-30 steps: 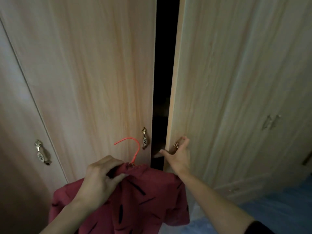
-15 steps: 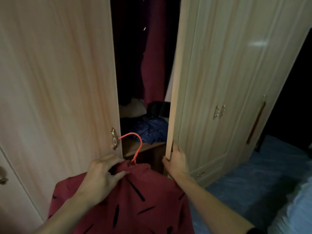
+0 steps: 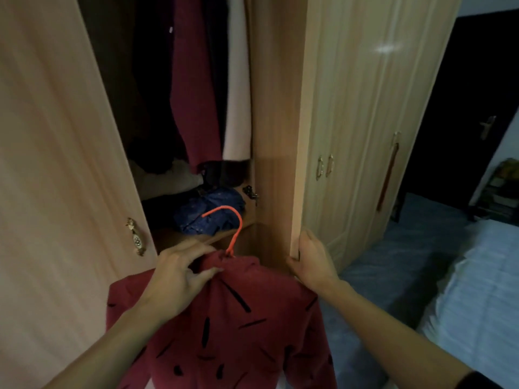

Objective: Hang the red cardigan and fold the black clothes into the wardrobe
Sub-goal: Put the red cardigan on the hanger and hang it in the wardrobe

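The red cardigan [image 3: 241,327] with black dashes hangs on an orange hanger [image 3: 234,228] in front of me. My left hand [image 3: 179,273] grips the cardigan's collar just below the hanger's hook. My right hand [image 3: 311,259] holds the edge of the right wardrobe door [image 3: 283,136], which stands wide open. Inside the wardrobe, dark and maroon clothes [image 3: 193,94] hang from above. A blue bundle [image 3: 210,209] and pale folded things [image 3: 168,178] lie on the shelf below them. The black clothes are not in view.
The left wardrobe door [image 3: 61,164] with a brass handle [image 3: 136,237] stands open at my left. More shut wardrobe doors [image 3: 362,122] run to the right. A bed with blue bedding [image 3: 477,290] lies at the lower right, and a dark doorway [image 3: 471,94] is beyond it.
The doors went from a narrow gap to wide open, showing the clothes inside. My right hand moved from the door's handle to its edge and swung it right. My left hand kept hold of the cardigan.
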Available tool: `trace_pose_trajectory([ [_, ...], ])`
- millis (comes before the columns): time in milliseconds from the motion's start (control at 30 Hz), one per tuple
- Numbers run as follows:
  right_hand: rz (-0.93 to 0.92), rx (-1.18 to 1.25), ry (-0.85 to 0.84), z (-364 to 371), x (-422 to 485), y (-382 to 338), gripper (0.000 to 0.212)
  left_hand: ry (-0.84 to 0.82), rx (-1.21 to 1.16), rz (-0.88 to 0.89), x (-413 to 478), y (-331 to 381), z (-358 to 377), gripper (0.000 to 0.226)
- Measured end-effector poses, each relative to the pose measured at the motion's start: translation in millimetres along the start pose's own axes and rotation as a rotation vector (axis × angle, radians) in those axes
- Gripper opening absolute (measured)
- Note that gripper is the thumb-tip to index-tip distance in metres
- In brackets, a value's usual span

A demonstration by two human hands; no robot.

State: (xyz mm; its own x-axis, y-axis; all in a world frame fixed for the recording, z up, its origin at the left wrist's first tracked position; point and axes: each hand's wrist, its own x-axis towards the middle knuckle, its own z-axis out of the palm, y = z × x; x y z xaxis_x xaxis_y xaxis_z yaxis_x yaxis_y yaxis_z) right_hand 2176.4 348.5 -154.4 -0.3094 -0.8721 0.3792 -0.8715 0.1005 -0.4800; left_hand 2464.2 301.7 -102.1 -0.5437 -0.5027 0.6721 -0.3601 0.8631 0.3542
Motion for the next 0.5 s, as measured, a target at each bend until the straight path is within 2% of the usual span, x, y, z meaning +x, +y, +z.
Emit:
trace_pose_trajectory([
  [33,-0.024,-0.007,0.029,-7,-3,7,0.061,-0.002,-0.006,-0.007,3,0,7,0.039],
  [100,-0.087,-0.054,0.122,-16,-9,21,0.112,-0.007,-0.005,-0.015,10,2,20,0.042],
  [133,-0.12,-0.103,0.181,-20,-12,28,0.124,-0.008,-0.001,-0.016,13,4,26,0.042],
  [233,-0.19,-0.24,0.292,-27,-13,45,0.117,0.003,-0.018,-0.015,24,15,40,0.037],
  [367,-0.08,-0.347,0.296,-37,-3,62,0.102,0.006,-0.047,-0.009,37,23,50,0.034],
  [500,0.022,-0.365,0.257,-55,11,80,0.098,-0.001,-0.039,-0.021,48,25,56,0.032],
])
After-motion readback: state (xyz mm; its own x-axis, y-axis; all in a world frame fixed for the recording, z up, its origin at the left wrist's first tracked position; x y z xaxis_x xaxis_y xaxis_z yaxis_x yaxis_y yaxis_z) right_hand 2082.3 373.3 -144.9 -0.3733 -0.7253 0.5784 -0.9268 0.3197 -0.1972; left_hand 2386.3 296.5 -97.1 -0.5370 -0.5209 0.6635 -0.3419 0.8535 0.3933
